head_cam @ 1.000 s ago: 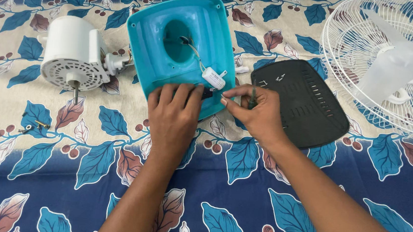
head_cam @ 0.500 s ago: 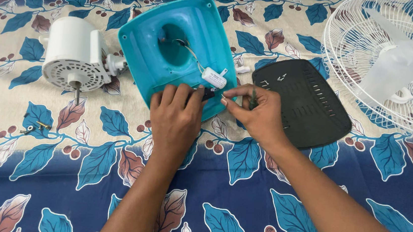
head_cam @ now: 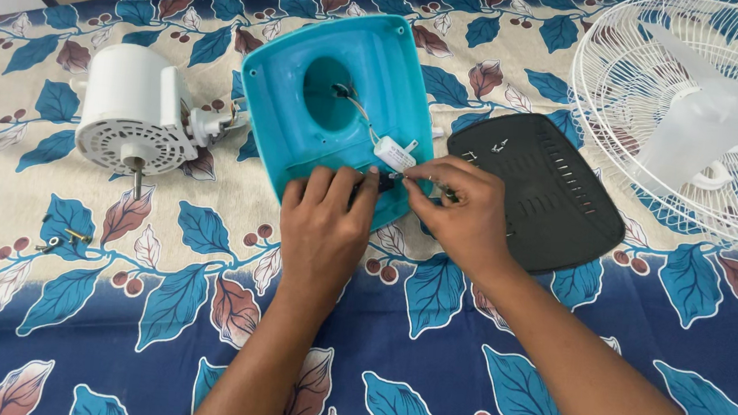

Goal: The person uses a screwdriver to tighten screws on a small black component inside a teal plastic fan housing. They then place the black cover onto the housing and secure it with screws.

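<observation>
While your left hand (head_cam: 324,230) lies flat with its fingers spread on the near edge of the turquoise fan base shell (head_cam: 333,111), your right hand (head_cam: 462,216) pinches a small part just beside the white block (head_cam: 394,154) on its wires. The shell lies on the leaf-print cloth (head_cam: 112,301), between the white motor (head_cam: 133,111) and the black plate (head_cam: 539,191). The fan guard (head_cam: 698,112) lies further right.

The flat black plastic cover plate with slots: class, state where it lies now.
In the head view, the flat black plastic cover plate lies on the leaf-patterned cloth, right of the turquoise plastic fan base, left of the white wire fan guard, just beyond the right hand.
</observation>
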